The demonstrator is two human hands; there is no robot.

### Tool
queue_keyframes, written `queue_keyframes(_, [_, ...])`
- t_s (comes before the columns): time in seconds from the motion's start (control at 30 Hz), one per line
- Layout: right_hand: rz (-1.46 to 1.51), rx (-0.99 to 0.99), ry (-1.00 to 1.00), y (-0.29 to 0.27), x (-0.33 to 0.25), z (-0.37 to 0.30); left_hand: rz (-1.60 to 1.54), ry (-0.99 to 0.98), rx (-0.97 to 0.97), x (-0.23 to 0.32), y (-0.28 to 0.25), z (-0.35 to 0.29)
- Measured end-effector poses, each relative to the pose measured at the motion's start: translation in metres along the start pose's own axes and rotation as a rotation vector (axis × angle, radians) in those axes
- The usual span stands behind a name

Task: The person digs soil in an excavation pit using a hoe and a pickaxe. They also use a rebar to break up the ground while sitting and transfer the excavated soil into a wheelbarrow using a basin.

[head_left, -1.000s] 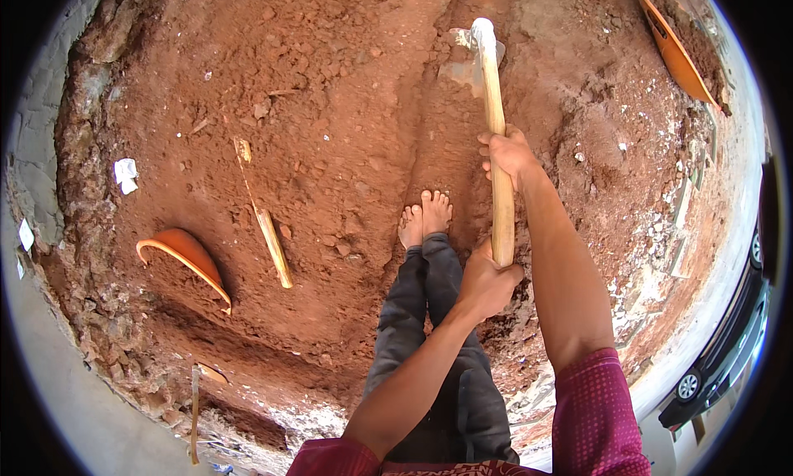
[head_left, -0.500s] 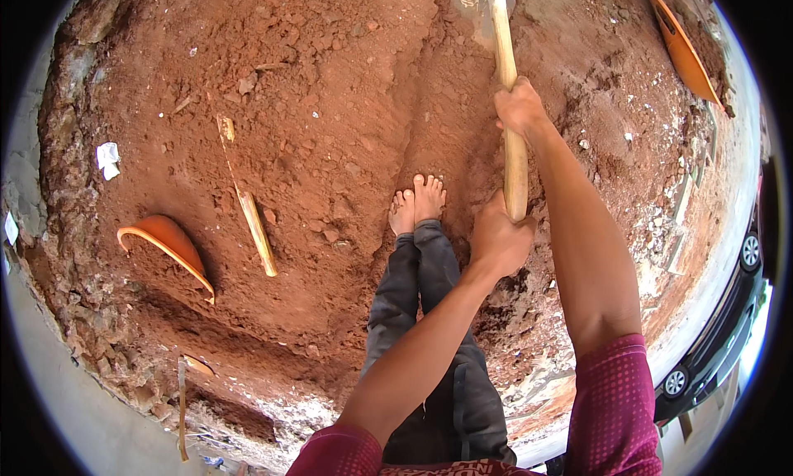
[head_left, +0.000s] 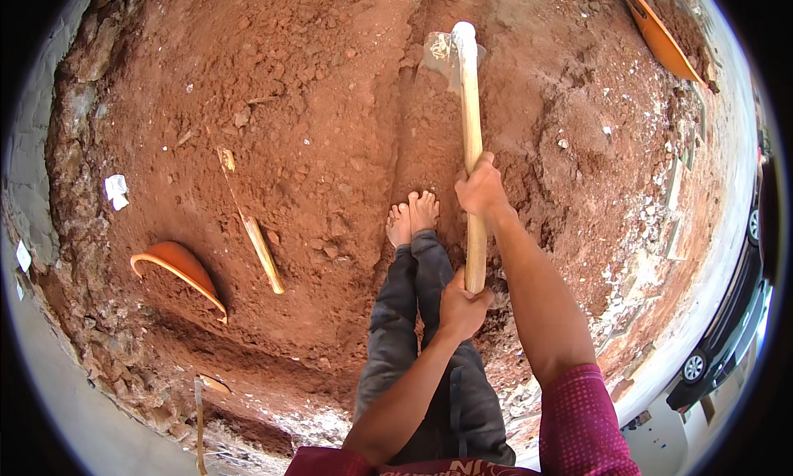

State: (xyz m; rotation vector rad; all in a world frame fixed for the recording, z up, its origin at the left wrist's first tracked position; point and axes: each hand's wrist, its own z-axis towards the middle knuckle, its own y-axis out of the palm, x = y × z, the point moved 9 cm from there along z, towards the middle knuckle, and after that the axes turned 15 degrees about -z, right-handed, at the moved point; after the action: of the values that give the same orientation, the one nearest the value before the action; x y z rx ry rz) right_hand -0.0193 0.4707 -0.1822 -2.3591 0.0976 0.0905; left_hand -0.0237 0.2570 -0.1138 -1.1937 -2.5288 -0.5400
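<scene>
You have a hoe (head_left: 467,137) in both hands: your right hand (head_left: 481,187) is clamped around the wooden handle at about mid-length, and your left hand (head_left: 462,304) is closed on the butt end, the two hands apart along the shaft. The handle runs from your left hand toward 12 o'clock, and the metal blade (head_left: 439,56) sits at the far end, touching or just over the red soil (head_left: 314,104) at the head of a shallow trench (head_left: 429,146) that leads back to your bare feet (head_left: 413,218). The feet stand just to the 9 o'clock side of the handle, close beside it, so draw the blade back along the trench line and not across toward your toes. A wide spacing of the hands, as you have now, looks like the better grip for control; let the lower hand steer and the upper one carry the weight. Loose clods lie all around, so plant your soles on firm ground. At 9 o'clock, well apart from you, a wooden stick (head_left: 252,232) and an orange pan (head_left: 178,269) lie on the dirt; a second orange pan (head_left: 657,32) rests at 1 o'clock, clear of your stroke.
</scene>
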Motion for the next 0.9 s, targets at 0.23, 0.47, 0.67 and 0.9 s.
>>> queue_keyframes(0.23, [0.060, 0.001, -0.045, -0.016, 0.022, -0.003, -0.063, 0.028, -0.055, 0.015, 0.040, -0.009])
queue_keyframes(0.47, [0.379, -0.114, 0.081, -0.019, 0.009, -0.001, 0.032, 0.115, -0.032, 0.061, 0.024, -0.011])
queue_keyframes(0.67, [0.425, 0.068, 0.006, -0.043, -0.012, 0.026, 0.051, 0.106, -0.157, 0.081, 0.014, 0.021])
queue_keyframes(0.9, [0.262, -0.026, 0.032, -0.079, -0.058, 0.091, 0.102, 0.202, -0.093, 0.125, 0.020, 0.088])
